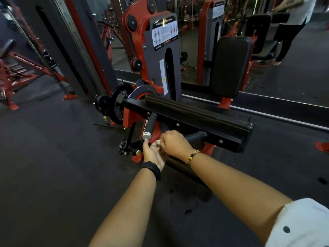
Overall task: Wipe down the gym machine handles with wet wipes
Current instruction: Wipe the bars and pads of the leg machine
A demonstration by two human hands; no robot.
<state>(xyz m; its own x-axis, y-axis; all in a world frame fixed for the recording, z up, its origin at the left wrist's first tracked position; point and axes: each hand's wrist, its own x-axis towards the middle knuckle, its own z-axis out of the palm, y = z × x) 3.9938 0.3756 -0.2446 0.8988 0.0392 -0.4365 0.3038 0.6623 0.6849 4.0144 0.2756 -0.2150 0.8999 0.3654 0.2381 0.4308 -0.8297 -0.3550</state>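
Beside near handle (150,124), our left hand (153,155) and right hand (174,143) pinch wet wipe (159,143); we judge far handle (195,136) unwiped.

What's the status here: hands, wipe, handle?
Left hand and right hand both pinching the wipe. Wipe just below the metal end of the handle, off its grip. Nothing in the way.

Mid-frame, the handle (151,124) has a matt black rubbery grip, its end cap (147,135) is bright polished metal, and my wet wipe (159,143) looks like soft, crumpled white cloth.
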